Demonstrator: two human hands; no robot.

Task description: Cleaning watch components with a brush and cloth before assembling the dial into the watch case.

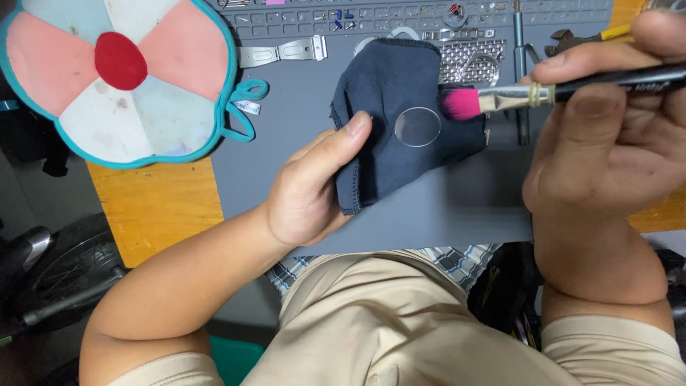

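A clear round glass disc [417,126] lay flat on a folded dark navy cloth [400,107], between the two hands. Its rim was faint against the fabric, and its surface detail could not be made out. The pink bristles of a brush [493,99] rested on the cloth just beside the disc. The right hand [607,136] was closed around the brush's black handle, whose far end was cut off at the frame edge. The left hand [314,186] pressed the cloth's stitched near edge with the thumb, its fingers hidden beneath the fabric. The cloth sat on a grey mat [457,207] covering an orange table [153,211]; bare mat lay open between the hands, toward the person. Beyond the left hand lay a metal watch clasp [282,51] and a flower-shaped pink and white pad [118,75]. Beyond the cloth, a mesh watch band [475,61] was partly covered.
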